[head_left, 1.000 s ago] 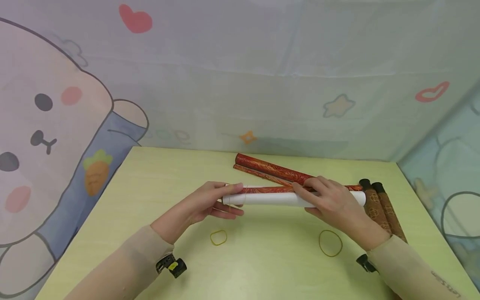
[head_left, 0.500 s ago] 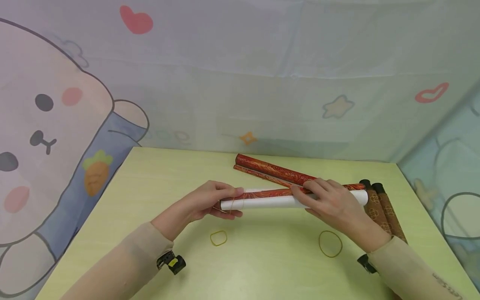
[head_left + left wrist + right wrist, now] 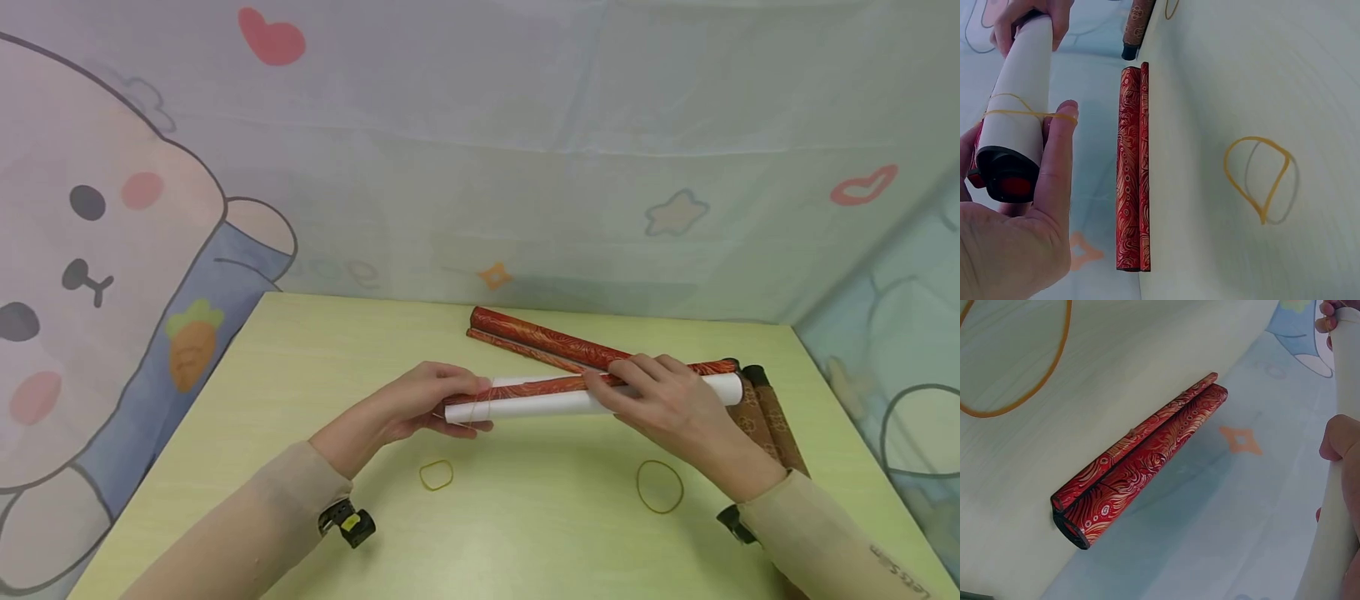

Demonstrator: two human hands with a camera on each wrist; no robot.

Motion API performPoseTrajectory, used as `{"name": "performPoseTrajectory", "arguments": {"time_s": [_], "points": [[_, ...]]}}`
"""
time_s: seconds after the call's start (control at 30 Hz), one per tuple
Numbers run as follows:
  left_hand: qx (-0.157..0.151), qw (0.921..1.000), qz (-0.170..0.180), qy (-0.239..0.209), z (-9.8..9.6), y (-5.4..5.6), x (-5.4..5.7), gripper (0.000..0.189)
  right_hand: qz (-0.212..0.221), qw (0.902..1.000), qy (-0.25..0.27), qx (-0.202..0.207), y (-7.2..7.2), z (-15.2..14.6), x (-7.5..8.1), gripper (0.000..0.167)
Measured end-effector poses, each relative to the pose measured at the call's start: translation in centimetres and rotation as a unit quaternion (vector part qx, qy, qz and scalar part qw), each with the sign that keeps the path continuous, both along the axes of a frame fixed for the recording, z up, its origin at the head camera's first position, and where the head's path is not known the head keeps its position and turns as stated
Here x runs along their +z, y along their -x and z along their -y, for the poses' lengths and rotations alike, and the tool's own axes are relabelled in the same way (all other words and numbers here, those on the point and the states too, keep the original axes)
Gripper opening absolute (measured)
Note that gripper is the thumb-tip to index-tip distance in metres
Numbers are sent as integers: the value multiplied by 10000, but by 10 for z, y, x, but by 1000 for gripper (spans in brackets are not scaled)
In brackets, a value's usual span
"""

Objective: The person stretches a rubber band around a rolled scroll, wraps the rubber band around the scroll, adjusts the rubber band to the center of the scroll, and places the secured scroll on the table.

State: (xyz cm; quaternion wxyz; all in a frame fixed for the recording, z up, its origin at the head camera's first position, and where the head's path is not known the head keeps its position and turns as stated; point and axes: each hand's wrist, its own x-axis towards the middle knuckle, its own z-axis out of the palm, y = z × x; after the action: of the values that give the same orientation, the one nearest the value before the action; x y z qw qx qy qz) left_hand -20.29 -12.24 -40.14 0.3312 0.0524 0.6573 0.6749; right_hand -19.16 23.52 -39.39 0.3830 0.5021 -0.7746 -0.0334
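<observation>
Both hands hold a white scroll [image 3: 540, 406] above the table, with a red patterned strip [image 3: 540, 387] along its upper side. My left hand [image 3: 423, 400] grips the left end, thumb on top and fingers beneath. In the left wrist view, a thin rubber band [image 3: 1022, 112] circles the scroll near its black-rimmed end and stretches over a fingertip of that hand. My right hand [image 3: 671, 408] grips the scroll towards its right end, fingers over the top. The palm side of the right hand is hidden in the head view.
Behind the scroll lies a red patterned scroll [image 3: 551, 335] with a thinner rod beside it. Brown patterned scrolls [image 3: 780, 425] with black ends lie at the right. One loose rubber band [image 3: 452, 473] rests front left, another rubber band [image 3: 638, 483] front right. A printed cloth [image 3: 450, 167] hangs behind.
The scroll has tilted slightly, its right end rising and shifting right while its left end dips. Both hands keep their hold and move slightly right.
</observation>
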Motion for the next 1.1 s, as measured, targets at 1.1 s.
{"name": "performPoseTrajectory", "arguments": {"time_s": [1.1], "points": [[255, 9997, 13, -7, 7, 6, -3, 34, 89, 9997, -97, -205, 2, 2, -1, 90]]}}
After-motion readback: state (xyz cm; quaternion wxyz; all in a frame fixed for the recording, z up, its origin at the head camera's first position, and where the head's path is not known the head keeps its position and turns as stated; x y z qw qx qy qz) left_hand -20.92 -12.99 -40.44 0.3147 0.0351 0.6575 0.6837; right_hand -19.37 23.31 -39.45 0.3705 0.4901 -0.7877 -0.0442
